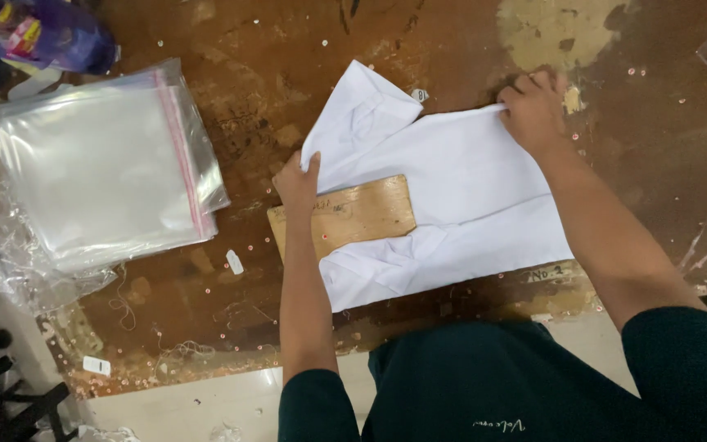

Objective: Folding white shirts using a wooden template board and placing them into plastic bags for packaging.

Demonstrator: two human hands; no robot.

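Fingers of left hand [298, 182] and right hand [533, 106] pinch white garment [468, 196]; clear bags [100, 164] empty.

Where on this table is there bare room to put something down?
Bare wood lies between the stack of clear bags and the white garment, and right of the right hand. The middle is crowded: garment, wooden board, left hand.
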